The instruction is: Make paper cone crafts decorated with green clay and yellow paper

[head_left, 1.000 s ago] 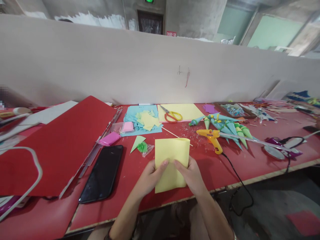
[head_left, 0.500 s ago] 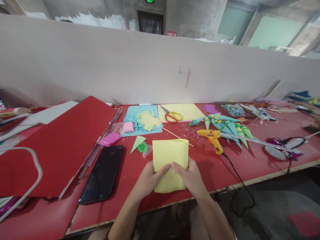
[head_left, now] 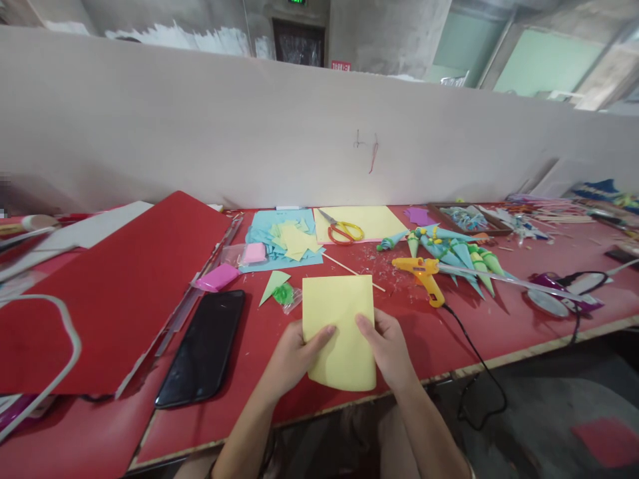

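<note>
A folded sheet of pale yellow paper point(head_left: 340, 359) is held upright between my two hands, close to the table's front edge. My left hand point(head_left: 295, 356) grips its left side, thumb across the front and fingers behind. On the opposite side my right hand point(head_left: 392, 342) pinches the edge, its thumb lying near the right border. The fingers behind the paper are mostly hidden. Beyond the paper lie a thin stick point(head_left: 344, 265), a green paper cone point(head_left: 273, 285) and a lump of green clay point(head_left: 283, 294) in clear wrapping.
Left of my hands lies a black phone point(head_left: 202, 349), with a big red board point(head_left: 114, 293) beyond it. A yellow glue gun point(head_left: 422, 276) with a trailing cord rests at right near several paper cones point(head_left: 462, 256). Scissors point(head_left: 342, 229) lie on yellow sheets at the back.
My thumbs have moved apart, the right one out toward the paper's right edge. The paper's top, curved open before, now looks flat, and its lower edge bows slightly.
</note>
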The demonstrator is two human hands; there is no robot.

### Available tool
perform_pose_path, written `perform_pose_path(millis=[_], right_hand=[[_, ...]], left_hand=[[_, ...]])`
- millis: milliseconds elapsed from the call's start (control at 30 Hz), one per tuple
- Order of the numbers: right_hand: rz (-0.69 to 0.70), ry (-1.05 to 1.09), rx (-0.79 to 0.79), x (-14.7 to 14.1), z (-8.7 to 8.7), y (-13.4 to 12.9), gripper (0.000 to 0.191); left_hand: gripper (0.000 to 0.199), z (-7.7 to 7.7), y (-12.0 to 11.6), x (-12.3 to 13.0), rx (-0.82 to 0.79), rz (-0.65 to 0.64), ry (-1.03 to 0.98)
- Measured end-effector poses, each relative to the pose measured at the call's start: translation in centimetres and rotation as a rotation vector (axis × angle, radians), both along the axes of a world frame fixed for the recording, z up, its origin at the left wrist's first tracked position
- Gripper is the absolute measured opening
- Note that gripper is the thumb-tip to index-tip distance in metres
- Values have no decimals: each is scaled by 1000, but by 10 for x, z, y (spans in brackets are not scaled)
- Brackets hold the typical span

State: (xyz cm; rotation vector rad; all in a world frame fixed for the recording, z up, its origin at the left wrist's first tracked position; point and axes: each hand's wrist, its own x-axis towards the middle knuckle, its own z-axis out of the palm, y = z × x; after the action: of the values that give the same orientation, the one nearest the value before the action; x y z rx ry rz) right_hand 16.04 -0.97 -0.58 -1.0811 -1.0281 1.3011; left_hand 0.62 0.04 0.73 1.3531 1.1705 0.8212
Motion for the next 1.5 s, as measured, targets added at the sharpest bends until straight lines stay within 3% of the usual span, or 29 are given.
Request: perform_pose_path(millis=[367, 700, 1000, 1133, 1333, 1500], right_hand=[[-13, -40, 1, 0, -3, -1, 37], [-7, 21, -28, -3, -6, -3, 36], [8, -171, 4, -6, -11, -1, 39], [81, -238, 1, -8, -15, -1, 39], [141, -178, -33, -8, -14, -3, 36], [379, -4, -34, -6, -7, -4, 30]], left_hand=[[55, 1, -7, -4, -111, 63, 52], [49, -5, -5, -16, -257, -117, -160], [56, -5, -6, -23, -345, -124, -93], [51, -5, -6, -31, -391, -143, -53], [54, -7, -7, -34, -397, -146, -97], [53, 0, -8, -43, -383, -215, -25]])
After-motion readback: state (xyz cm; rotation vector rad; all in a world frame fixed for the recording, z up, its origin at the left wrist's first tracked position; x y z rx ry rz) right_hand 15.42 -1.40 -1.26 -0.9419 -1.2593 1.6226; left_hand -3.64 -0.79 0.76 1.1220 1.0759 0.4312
